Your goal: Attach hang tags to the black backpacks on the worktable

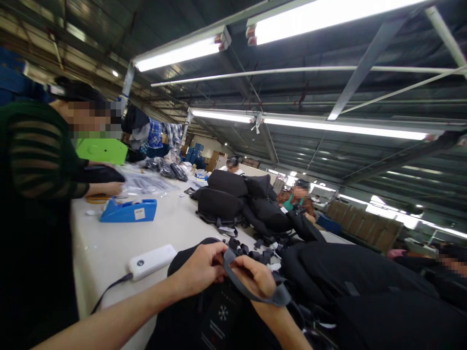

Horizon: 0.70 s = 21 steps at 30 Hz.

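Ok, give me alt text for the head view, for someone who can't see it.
Both hands, left and right, pinch a grey strap over a black bag at a white table. A power bank, blue tape dispenser and piled bags lie beyond; a co-worker stands left.

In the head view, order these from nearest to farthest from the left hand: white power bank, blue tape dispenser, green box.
1. White power bank, on the table just left of the left hand.
2. Blue tape dispenser, farther back on the left.
3. Green box, farthest, beside a co-worker.
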### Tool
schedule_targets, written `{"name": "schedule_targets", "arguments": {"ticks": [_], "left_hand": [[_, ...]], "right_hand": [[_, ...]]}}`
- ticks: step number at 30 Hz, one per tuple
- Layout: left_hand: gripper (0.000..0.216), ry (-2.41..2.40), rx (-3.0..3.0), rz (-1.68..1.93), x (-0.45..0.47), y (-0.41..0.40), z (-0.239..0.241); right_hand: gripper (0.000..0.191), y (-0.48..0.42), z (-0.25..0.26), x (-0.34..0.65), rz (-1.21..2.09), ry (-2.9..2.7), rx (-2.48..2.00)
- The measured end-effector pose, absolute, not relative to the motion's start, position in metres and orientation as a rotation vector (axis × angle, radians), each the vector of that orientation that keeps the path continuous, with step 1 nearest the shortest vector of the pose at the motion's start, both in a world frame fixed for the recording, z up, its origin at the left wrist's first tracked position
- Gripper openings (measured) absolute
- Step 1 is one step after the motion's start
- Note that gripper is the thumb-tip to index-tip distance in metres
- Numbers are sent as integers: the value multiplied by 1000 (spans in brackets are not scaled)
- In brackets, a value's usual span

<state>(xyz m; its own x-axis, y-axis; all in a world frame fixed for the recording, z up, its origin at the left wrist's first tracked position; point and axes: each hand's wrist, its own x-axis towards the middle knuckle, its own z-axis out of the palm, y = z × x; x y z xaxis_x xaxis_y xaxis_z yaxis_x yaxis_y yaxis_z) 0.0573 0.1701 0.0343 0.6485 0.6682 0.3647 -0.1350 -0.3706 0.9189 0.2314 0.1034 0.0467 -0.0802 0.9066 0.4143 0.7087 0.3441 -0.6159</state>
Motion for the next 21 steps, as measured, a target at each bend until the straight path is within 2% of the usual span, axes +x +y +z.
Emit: {"name": "schedule_targets", "arguments": {"ticks": [21], "left_hand": [[17, 444, 1893, 930, 50, 168, 35]], "right_hand": [[23, 104, 33, 226, 37, -1974, -1305]]}}
